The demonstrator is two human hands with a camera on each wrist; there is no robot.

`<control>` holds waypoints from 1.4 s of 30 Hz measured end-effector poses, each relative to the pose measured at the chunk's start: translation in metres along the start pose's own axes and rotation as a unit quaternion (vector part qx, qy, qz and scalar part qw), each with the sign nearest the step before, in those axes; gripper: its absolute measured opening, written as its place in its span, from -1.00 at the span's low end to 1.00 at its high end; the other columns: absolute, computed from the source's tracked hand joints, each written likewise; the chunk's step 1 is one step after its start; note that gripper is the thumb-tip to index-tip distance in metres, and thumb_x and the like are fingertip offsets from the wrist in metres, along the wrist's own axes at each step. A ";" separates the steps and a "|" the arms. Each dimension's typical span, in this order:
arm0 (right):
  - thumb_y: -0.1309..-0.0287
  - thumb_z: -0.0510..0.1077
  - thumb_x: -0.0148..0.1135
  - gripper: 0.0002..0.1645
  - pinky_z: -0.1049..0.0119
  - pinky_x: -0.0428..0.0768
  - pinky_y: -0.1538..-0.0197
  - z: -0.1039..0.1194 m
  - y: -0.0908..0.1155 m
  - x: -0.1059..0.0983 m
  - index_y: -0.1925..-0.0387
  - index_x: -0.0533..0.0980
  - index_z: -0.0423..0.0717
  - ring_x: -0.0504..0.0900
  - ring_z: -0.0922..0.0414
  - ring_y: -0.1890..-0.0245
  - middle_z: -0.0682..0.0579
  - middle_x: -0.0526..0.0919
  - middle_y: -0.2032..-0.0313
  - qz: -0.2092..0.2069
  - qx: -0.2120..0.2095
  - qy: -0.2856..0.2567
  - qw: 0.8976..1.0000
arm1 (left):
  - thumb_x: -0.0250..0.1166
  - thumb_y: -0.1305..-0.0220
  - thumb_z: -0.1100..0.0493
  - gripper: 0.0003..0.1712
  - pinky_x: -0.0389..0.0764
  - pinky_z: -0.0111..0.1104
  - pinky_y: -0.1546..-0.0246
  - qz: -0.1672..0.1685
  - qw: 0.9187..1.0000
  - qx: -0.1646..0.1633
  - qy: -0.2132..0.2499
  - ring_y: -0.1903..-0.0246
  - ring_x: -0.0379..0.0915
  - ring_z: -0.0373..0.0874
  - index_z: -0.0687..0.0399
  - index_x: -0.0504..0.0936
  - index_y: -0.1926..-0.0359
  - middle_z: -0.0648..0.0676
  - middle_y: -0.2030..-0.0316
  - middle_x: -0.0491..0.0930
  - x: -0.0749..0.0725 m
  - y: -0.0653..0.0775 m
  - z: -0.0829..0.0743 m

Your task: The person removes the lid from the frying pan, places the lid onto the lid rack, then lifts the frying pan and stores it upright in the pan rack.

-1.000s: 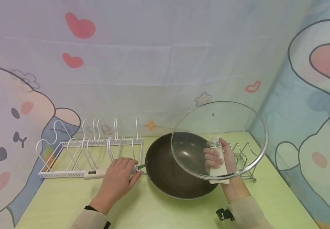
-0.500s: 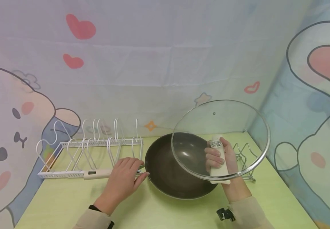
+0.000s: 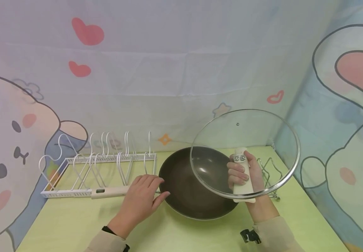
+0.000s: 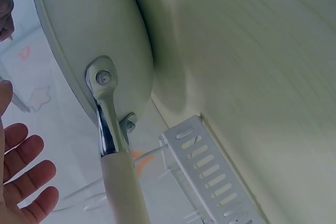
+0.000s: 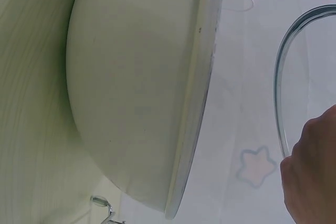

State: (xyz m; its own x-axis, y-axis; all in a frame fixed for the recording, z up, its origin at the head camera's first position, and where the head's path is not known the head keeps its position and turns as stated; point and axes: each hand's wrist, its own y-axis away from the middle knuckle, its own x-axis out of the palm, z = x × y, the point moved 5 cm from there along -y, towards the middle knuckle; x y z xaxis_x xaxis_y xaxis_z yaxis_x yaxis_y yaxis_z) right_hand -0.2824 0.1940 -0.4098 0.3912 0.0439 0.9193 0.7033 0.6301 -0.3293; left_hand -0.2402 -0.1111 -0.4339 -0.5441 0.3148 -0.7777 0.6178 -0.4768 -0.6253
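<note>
A dark-coated, deep frying pan (image 3: 197,196) with a pale outside sits on the table, its beige handle (image 3: 110,192) pointing left. My left hand (image 3: 142,196) is over the handle's inner end by the pan's rim. In the left wrist view its fingers (image 4: 31,177) are spread, apart from the pan handle (image 4: 123,187). My right hand (image 3: 255,180) grips the cream upright handle (image 3: 242,180) of a clear glass lid (image 3: 298,157) with a metal rim. The lid is tilted up, its handle side towards me, overlapping the pan's right part. The right wrist view shows the lid's rim (image 5: 279,87).
A white wire rack (image 3: 64,193) with tall curved dividers stands at the back left, behind the pan handle. A smaller metal wire rack (image 3: 277,198) is at the right, partly seen through the lid. Printed cloth (image 3: 181,70) hangs behind and at the sides of the green table (image 3: 175,238).
My left hand has shifted right along the pan handle towards the rim, and its fingers have loosened. The lid in my right hand has moved slightly right. The pan stays in place.
</note>
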 end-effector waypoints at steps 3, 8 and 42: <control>-0.59 0.43 -0.63 -0.21 0.51 0.16 0.49 0.001 0.001 0.001 0.05 0.33 -0.10 0.05 0.33 0.63 0.24 0.06 0.49 0.004 0.003 0.003 1.000 | 0.32 -0.43 -0.26 -0.51 0.65 -0.12 -0.15 -0.008 1.000 0.005 0.005 -0.01 0.66 -0.01 0.02 0.65 -0.05 0.00 0.05 0.71 0.000 -0.001 -0.002; -0.60 0.42 -0.63 -0.20 0.51 0.15 0.48 0.001 0.002 0.000 0.05 0.34 -0.10 0.05 0.33 0.63 0.24 0.06 0.49 0.008 0.008 0.010 1.000 | 0.32 -0.42 -0.26 -0.51 0.65 -0.14 -0.13 -0.013 1.000 0.010 0.004 0.01 0.66 -0.02 0.02 0.64 -0.04 -0.01 0.07 0.70 0.000 -0.001 -0.004; -0.63 0.40 -0.52 -0.26 0.48 0.19 0.52 0.012 0.012 -0.002 0.08 0.35 -0.10 0.09 0.31 0.64 0.24 0.06 0.50 -0.025 -0.003 0.016 1.000 | 0.48 -0.30 -0.18 -0.55 0.65 -0.16 -0.07 -0.009 1.000 0.025 0.011 0.03 0.65 -0.05 0.01 0.65 0.02 -0.04 0.09 0.70 0.004 -0.007 -0.016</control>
State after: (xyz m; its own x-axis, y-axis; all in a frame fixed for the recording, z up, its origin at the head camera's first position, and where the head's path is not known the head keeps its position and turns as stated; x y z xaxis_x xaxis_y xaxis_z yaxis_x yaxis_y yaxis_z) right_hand -0.2823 0.2110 -0.4132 0.3735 -0.0122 0.9276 0.7258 0.6266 -0.2840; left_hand -0.2376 -0.0936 -0.4337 -0.5428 0.3409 -0.7676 0.5786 -0.5107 -0.6360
